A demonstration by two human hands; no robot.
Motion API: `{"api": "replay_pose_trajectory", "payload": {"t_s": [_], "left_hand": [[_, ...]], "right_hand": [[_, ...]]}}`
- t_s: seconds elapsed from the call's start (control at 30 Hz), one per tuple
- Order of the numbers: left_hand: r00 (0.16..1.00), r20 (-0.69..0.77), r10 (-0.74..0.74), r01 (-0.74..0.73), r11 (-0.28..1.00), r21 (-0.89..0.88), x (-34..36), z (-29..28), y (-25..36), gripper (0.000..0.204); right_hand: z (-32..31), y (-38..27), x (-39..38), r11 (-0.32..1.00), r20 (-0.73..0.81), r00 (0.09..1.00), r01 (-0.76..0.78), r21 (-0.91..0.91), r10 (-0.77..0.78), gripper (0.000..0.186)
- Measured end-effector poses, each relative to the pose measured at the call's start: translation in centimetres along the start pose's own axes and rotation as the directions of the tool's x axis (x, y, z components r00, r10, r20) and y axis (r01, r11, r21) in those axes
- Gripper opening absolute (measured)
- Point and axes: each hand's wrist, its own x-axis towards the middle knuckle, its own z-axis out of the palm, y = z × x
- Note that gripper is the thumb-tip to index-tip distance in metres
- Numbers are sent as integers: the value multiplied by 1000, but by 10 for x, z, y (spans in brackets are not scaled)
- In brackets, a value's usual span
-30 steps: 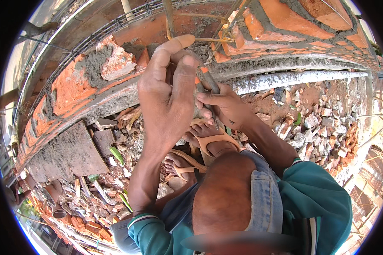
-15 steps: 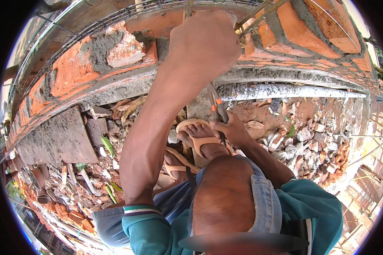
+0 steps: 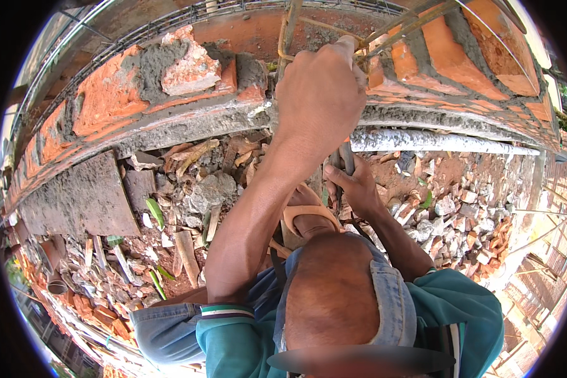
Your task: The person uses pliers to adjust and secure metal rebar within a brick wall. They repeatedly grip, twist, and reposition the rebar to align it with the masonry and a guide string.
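My left hand (image 3: 321,88) reaches forward to the wall top, closed with its knuckles up. Its fingertips lie against the rusty reinforcing bars (image 3: 379,45); what they pinch, if anything, is hidden. Closer to me and slightly right, my right hand (image 3: 359,189) is wrapped round the dark handles of pincers (image 3: 346,159) with orange bands. The jaws disappear behind my left hand and wrist. A rusty upright bar (image 3: 288,31) stands just left of my left hand.
A curved brick wall (image 3: 107,101) with wet mortar runs across the front, a broken brick lump (image 3: 192,66) on its left part. A white-splashed pipe (image 3: 441,141) lies along its foot. Brick rubble (image 3: 453,217) covers the ground at right, and a flat board (image 3: 79,198) leans at left.
My left hand has shifted right and toward me, uncovering more of the upright bar. My right hand has moved slightly right with the pincers, whose upper part is now behind the left hand.
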Motion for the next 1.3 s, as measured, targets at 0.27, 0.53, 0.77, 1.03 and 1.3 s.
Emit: {"api": "replay_pose_trajectory", "payload": {"t_s": [0.27,0.53,0.77,1.03,1.3], "left_hand": [[963,226,-147,242,840,-486,8,-9,1,22],[827,515,-224,561,288,-776,7,-12,14,20],[838,516,-178,525,524,-671,7,-14,9,29],[973,-36,229,-229,973,-5,14,-18,14,32],[917,268,294,-351,916,196,67,-22,6,17]], "right_hand": [[7,-1,1,1000,-4,1000,-18,-2,18,50],[6,12,-5,1000,58,998,-6,10,6,43],[5,18,-1,995,87,995,63,-79,-56,31],[-3,47,-12,873,55,940,334,-356,-337,46],[36,80,4,982,306,952,-62,180,4,41]]}}
